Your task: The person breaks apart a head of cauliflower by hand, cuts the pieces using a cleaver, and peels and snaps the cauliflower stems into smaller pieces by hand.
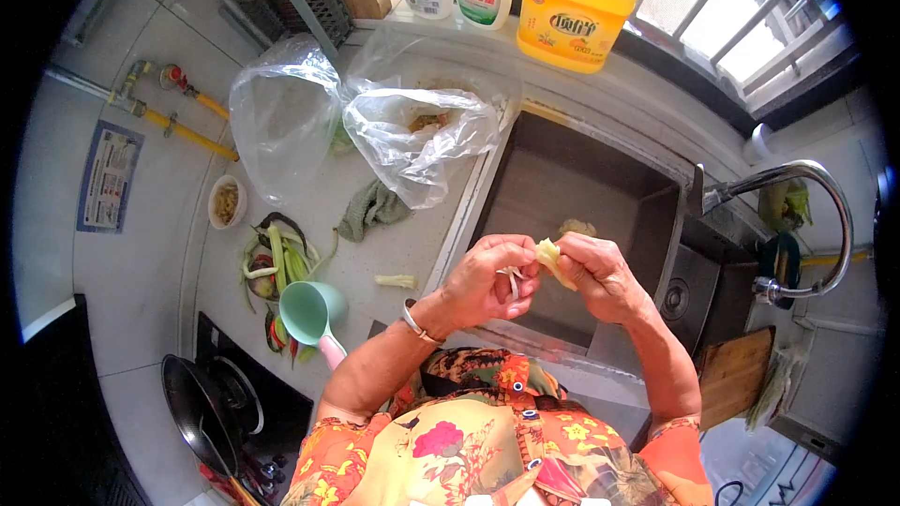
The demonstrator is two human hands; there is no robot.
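Above the front of the sink (581, 136), my two hands meet around a pale yellow vegetable piece (555, 264). My right hand (605, 274) has its fingers closed on the piece's right side. The thumb and finger of my left hand (492, 276) pinch its left end. Thin white strips (512, 279) show between the curled fingers of my left hand. Another pale vegetable lump (577, 227) lies in the sink behind my hands. A similar pale stick (397, 281) rests on the counter left of my left hand. The exact vegetable is hard to make out.
On the left counter are green vegetables and peppers (286, 258), a mint ladle (314, 312), a grey cloth (372, 209), plastic bags (422, 136) and a small bowl (227, 202). A curved faucet (825, 183) stands right. Bottles, including a yellow jug (577, 14), line the back ledge.
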